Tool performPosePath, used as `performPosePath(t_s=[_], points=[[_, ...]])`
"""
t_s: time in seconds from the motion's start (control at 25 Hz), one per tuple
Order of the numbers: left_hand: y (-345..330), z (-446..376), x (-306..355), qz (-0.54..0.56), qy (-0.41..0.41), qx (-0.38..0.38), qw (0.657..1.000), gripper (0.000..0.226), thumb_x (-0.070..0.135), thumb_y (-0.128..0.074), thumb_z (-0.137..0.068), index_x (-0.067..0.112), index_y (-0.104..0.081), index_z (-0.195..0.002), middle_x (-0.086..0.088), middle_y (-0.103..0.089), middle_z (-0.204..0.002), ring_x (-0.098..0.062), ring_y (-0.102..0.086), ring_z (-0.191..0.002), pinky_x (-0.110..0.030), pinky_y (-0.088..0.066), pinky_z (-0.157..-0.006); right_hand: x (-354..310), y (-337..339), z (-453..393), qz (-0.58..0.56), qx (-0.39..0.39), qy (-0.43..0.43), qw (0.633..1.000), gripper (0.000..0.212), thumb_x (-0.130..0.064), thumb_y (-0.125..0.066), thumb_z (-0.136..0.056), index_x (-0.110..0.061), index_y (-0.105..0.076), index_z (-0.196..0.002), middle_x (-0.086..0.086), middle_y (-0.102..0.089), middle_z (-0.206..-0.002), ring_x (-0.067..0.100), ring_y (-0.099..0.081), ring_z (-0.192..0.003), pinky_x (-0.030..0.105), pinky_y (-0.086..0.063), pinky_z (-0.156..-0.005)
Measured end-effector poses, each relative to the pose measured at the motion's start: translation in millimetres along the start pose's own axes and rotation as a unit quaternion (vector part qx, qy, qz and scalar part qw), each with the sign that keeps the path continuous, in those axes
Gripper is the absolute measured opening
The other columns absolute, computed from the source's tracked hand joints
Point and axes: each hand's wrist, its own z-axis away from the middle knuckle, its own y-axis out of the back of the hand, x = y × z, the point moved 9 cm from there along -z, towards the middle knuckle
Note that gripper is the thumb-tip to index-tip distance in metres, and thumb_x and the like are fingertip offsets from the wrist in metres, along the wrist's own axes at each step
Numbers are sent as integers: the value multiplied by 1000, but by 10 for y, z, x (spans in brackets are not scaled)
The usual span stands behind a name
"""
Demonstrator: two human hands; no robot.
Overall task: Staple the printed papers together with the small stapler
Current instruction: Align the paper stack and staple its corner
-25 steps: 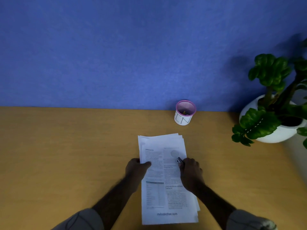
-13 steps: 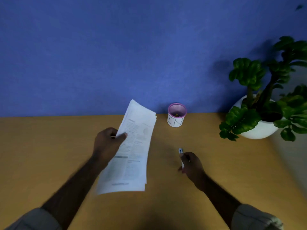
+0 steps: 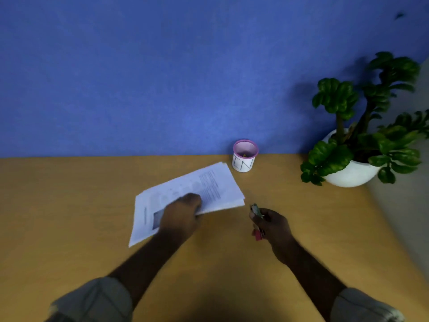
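Observation:
A stack of printed white papers (image 3: 209, 187) lies slanted over the wooden desk, its top corner pointing toward the back right. My left hand (image 3: 181, 214) grips the stack at its near long edge, thumb on top. My right hand (image 3: 271, 223) is a short way to the right of the papers, closed around the small stapler (image 3: 255, 210). The stapler's metal nose sticks out above my fingers and a pink end shows below them. A gap of bare desk separates the stapler from the stack's right corner.
A small white cup with a pink rim (image 3: 244, 155) stands at the back by the blue wall, just beyond the papers' far corner. A green plant in a white pot (image 3: 350, 170) sits at the back right. The desk's right edge (image 3: 394, 228) runs diagonally.
My left hand lifted the stack off the desk, swung it left, then brought it down turned clockwise to a slant. My right hand kept the stapler and stayed to the right.

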Motion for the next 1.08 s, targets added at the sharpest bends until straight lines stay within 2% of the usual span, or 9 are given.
performPosePath(t_s=[0.12, 0.2, 0.32, 0.44, 0.56, 0.64, 0.88, 1.0, 1.08], points=[[-870, 293, -5, -27, 24, -155, 987, 20, 13, -64, -84, 9, -66, -104, -13, -70, -107, -34, -67, -100, -40, -52, -82, 145, 195, 124, 8, 29, -23, 999, 19, -27, -74, -86, -18, -70, -102, 12, -65, -77, 22, -64, -56, 33, -54, -53], [-1184, 485, -27, -35, 18, -201, 979, 28, 19, -56, -89, 14, -61, -116, -8, -65, -123, -28, -61, -114, -38, -47, -95, 250, 358, 206, 13, 57, -43, 997, 22, -35, -70, -88, -16, -70, -101, 12, -65, -78, 22, -64, -55, 30, -53, -50], [-1237, 571, -23, -10, -13, -205, 979, 53, 31, -65, -83, 16, -57, -133, -6, -58, -138, -27, -55, -127, -41, -44, -109, 384, 520, 301, 24, 92, -70, 993, 22, -38, -66, -91, -18, -69, -101, 12, -67, -80, 21, -65, -55, 28, -52, -48], [-1161, 575, -49, 15, -33, -179, 983, 70, 50, -68, -79, 16, -54, -139, -7, -57, -141, -27, -54, -130, -44, -43, -111, 429, 474, 359, 37, 102, -62, 992, 19, -25, -62, -95, -17, -68, -111, 12, -68, -82, 20, -64, -57, 24, -48, -44], [-1099, 438, -50, 28, -44, -117, 992, 64, 54, -65, -84, 17, -57, -136, -6, -60, -140, -25, -56, -129, -42, -46, -107, 440, 332, 452, 53, 106, -44, 992, 19, -19, -62, -95, -19, -69, -112, 5, -68, -74, 18, -64, -55, 30, -52, -49], [-1137, 263, -11, 34, -41, -100, 994, 60, 54, -58, -90, 18, -56, -139, -6, -56, -146, -27, -51, -136, -45, -44, -111, 443, 262, 515, 77, 112, -29, 990, 20, -20, -64, -94, -26, -70, -111, -4, -67, -65, 15, -64, -53, 29, -53, -50], [-1718, 180, 111, -31, -62, -187, 980, 66, 55, -35, -101, 25, -26, -158, -6, -15, -169, -32, -9, -156, -46, -7, -126, 437, 166, 555, 117, 89, 28, 989, 18, -29, -67, -92, -36, -73, -107, -3, -58, -56, 16, -53, -52, 32, -45, -48], [-1779, 243, 141, -25, -87, -194, 977, 64, 52, -40, -99, 22, -32, -156, -9, -19, -168, -34, -12, -156, -49, -10, -125, 443, 146, 443, 155, 47, 57, 985, 20, -27, -68, -91, -35, -72, -109, -6, -58, -54, 12, -49, -47, 29, -42, -46], [-1779, 299, 232, -17, -122, -191, 974, 63, 52, -44, -97, 22, -39, -153, -8, -26, -166, -34, -18, -155, -50, -15, -124, 455, 164, 345, 210, 29, 76, 974, 24, -25, -69, -91, -29, -71, -114, -13, -63, -65, 6, -53, -52, 23, -43, -52]])
